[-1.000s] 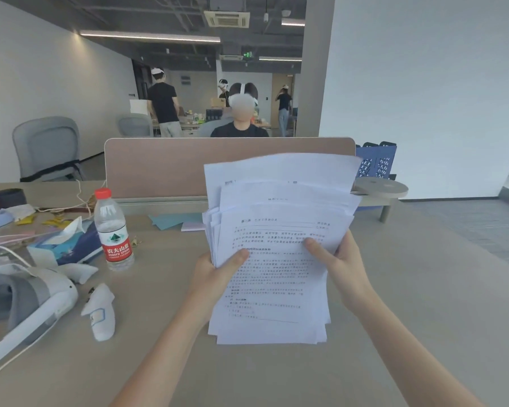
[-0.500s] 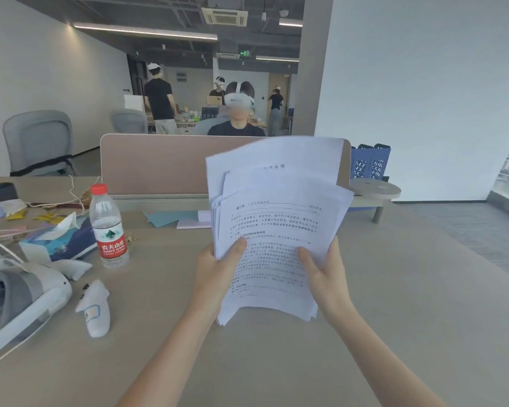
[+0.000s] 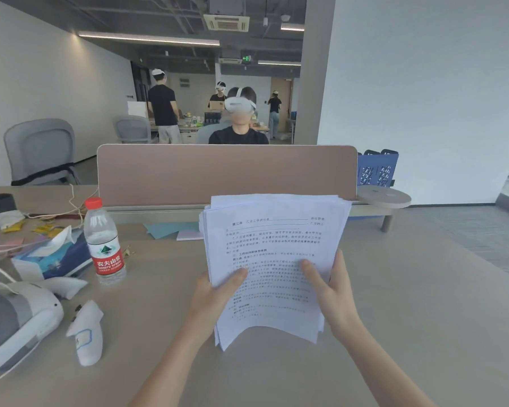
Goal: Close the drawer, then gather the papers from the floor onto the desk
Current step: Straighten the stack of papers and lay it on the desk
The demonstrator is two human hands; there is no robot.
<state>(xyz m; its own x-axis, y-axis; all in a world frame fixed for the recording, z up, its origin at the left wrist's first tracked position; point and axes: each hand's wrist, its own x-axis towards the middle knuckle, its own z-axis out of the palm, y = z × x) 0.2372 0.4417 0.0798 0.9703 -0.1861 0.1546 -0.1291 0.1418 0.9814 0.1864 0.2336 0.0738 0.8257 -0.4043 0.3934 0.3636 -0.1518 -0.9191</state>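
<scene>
A stack of white printed papers [image 3: 272,245] stands nearly upright over the beige desk [image 3: 409,318], its lower edge curling just above or on the desktop. My left hand [image 3: 218,295] grips the stack's left side, thumb on the front sheet. My right hand [image 3: 332,289] grips its right side, thumb also on the front. The sheets' top edges are nearly aligned. The drawer and the floor are out of view.
A water bottle [image 3: 105,242], tissue box [image 3: 53,257], white headset [image 3: 15,324] and controller [image 3: 87,333] lie on the desk's left. Coloured sheets [image 3: 171,230] sit by the divider panel [image 3: 227,171]. A person in a headset sits behind it.
The fanned, uneven sheets have been squared into a tidier stack, and both hands have lowered it toward the desk. The view has tilted slightly.
</scene>
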